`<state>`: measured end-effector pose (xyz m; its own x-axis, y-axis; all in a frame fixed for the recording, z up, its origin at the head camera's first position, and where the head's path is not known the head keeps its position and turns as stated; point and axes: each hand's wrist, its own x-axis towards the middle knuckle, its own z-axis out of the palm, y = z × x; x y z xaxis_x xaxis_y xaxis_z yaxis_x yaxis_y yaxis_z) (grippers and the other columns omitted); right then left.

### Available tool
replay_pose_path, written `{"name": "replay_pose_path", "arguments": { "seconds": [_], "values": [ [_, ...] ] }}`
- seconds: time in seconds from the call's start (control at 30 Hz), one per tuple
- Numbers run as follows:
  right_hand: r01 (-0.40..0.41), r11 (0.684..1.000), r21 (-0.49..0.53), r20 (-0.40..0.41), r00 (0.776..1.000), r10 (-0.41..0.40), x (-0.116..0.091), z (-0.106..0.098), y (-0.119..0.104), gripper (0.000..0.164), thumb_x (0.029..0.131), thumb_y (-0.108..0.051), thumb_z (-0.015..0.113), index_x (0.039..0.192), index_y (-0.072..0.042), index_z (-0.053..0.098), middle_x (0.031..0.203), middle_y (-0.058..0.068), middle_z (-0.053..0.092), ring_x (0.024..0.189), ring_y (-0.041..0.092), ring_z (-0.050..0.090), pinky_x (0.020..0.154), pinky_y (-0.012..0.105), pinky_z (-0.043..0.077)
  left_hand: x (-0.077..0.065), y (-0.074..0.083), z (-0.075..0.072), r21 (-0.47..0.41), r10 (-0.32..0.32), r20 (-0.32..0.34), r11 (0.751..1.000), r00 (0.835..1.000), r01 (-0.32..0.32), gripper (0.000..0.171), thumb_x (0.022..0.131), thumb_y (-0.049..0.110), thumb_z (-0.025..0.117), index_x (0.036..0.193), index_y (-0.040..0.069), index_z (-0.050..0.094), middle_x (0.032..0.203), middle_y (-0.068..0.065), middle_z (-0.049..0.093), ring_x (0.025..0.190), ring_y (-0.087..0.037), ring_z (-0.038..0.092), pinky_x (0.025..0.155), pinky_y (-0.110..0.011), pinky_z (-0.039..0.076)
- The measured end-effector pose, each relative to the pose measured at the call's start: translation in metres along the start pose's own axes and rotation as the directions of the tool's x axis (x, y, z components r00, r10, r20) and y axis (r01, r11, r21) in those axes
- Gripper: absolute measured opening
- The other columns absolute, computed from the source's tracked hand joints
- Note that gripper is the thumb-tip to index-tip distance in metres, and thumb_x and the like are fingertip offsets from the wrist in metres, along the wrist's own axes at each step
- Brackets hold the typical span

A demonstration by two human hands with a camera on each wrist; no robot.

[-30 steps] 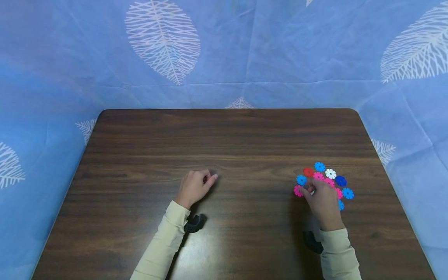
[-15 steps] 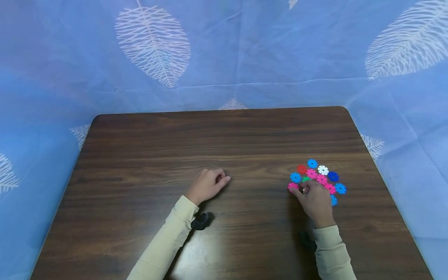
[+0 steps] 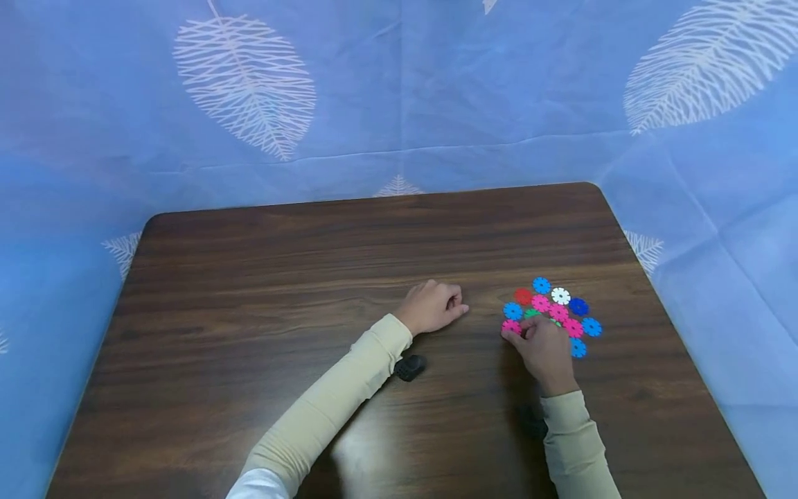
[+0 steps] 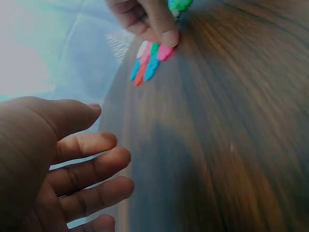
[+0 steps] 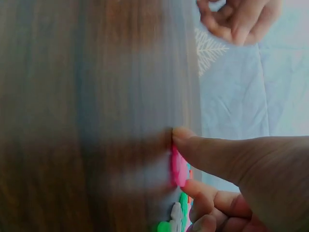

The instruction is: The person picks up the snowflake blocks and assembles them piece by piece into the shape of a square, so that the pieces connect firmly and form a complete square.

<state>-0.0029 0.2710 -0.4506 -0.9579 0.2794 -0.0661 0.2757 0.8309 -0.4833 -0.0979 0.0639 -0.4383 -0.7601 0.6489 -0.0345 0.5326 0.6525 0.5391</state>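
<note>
My right hand (image 3: 548, 352) is at the near left edge of a group of flat notched plastic discs. Its thumb and index finger pinch the edges of a pink notched disc (image 5: 177, 166), which lies on the table. Under and beside this hand are more discs, among them a green one (image 3: 531, 314), a blue one (image 3: 512, 310) and other pink ones; the palm hides some. My left hand (image 3: 431, 306) hovers to the left of the group with loosely bent fingers, and nothing is in it.
At the far side of the group lie a red disc (image 3: 523, 296), a white disc (image 3: 560, 296) and a dark blue disc (image 3: 578, 306). The brown wooden table (image 3: 280, 263) meets a blue leaf-patterned cloth (image 3: 399, 83) at its far edge.
My left hand has moved right, towards the discs. The right hand stays at the group, its thumb and finger now at the pink disc. The head view has shifted and tilted slightly.
</note>
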Motion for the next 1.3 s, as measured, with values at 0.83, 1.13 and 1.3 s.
{"name": "replay_pose_path", "arguments": {
  "seconds": [0.83, 1.13, 1.3],
  "values": [
    [-0.067, 0.993, 0.098, -0.026, 0.997, 0.07, -0.026, -0.008, -0.002, 0.021, 0.086, -0.009, 0.069, 0.1, 0.002, 0.059, 0.093, 0.022, 0.068, 0.08, 0.032, 0.068, 0.069, 0.043, 0.058, 0.053, 0.04, 0.051, 0.224, 0.011, 0.017, 0.975, 1.0, -0.015, 0.039, 0.084, 0.051, 0.066, 0.103, 0.018, 0.058, 0.102, 0.004, 0.057, 0.094, -0.012, 0.056, 0.077, -0.027, 0.051],
    [-0.103, 0.989, 0.107, -0.044, 0.993, 0.108, -0.033, -0.013, 0.006, 0.022, 0.087, -0.007, 0.067, 0.104, 0.003, 0.059, 0.097, 0.024, 0.067, 0.085, 0.034, 0.067, 0.072, 0.044, 0.058, 0.058, 0.047, 0.059, 0.224, 0.027, 0.001, 0.974, 1.0, -0.027, 0.035, 0.082, 0.048, 0.069, 0.097, 0.018, 0.057, 0.096, 0.005, 0.055, 0.089, -0.011, 0.052, 0.071, -0.024, 0.044],
    [-0.099, 0.988, 0.119, -0.073, 0.991, 0.108, -0.035, -0.014, 0.01, 0.022, 0.086, -0.006, 0.068, 0.104, 0.003, 0.06, 0.096, 0.023, 0.067, 0.083, 0.033, 0.067, 0.071, 0.044, 0.058, 0.06, 0.051, 0.06, 0.103, 0.012, 0.018, 0.995, 1.0, -0.014, 0.033, 0.081, 0.04, 0.074, 0.096, 0.018, 0.053, 0.092, 0.007, 0.061, 0.086, -0.009, 0.056, 0.071, -0.023, 0.044]
  ]
}}
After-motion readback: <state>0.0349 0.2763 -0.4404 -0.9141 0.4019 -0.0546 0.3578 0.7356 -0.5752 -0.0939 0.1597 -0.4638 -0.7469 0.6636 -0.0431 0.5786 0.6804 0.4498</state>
